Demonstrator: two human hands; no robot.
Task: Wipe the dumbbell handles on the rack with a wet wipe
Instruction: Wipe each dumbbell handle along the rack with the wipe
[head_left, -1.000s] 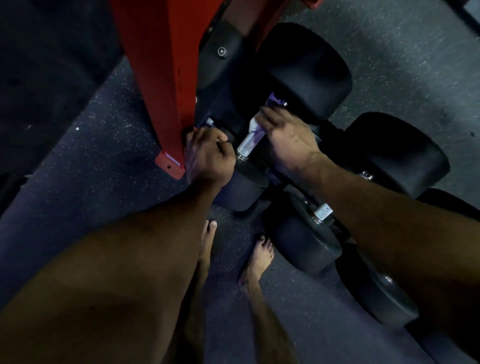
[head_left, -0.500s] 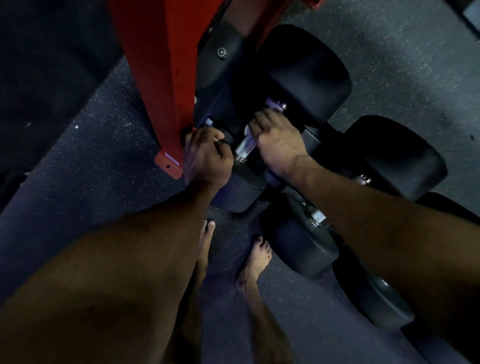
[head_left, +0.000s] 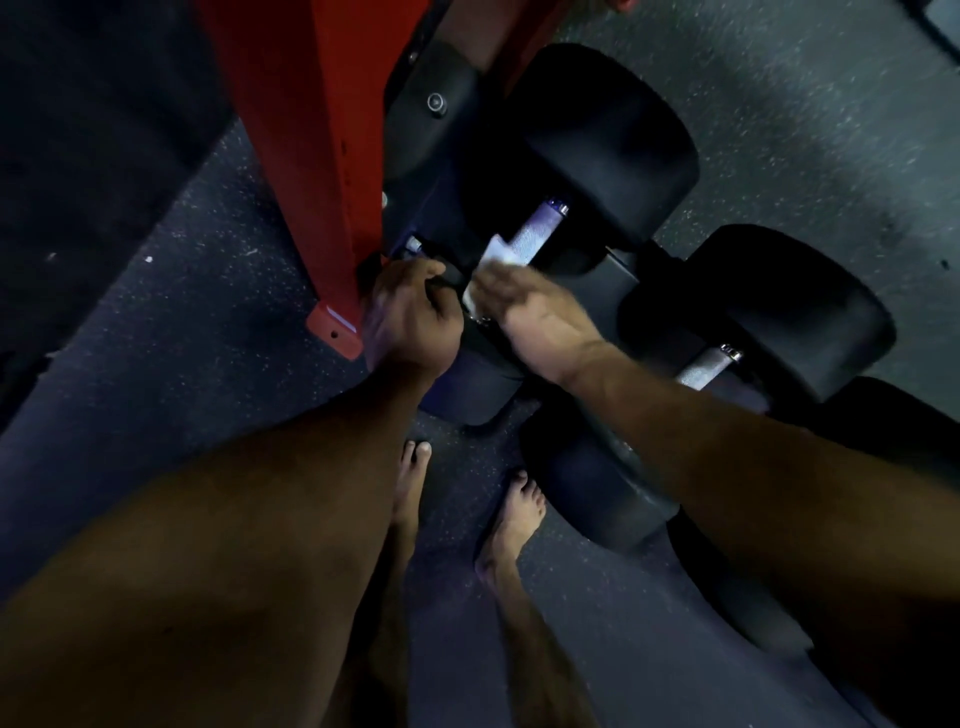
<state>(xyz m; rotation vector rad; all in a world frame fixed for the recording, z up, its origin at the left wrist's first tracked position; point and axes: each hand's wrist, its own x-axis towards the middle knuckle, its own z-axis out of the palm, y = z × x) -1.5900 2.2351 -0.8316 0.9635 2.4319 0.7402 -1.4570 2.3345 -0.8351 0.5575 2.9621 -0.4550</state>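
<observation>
While my left hand (head_left: 410, 317) curls over the near head of the dumbbell (head_left: 467, 384) beside the red rack post (head_left: 311, 156), my right hand (head_left: 524, 312) pinches the white wet wipe (head_left: 496, 260) against the near end of its knurled handle (head_left: 535, 231).

rack (head_left: 311, 156): red, on speckled floor (head_left: 779, 104) | holds black dumbbells (head_left: 597, 140)
</observation>
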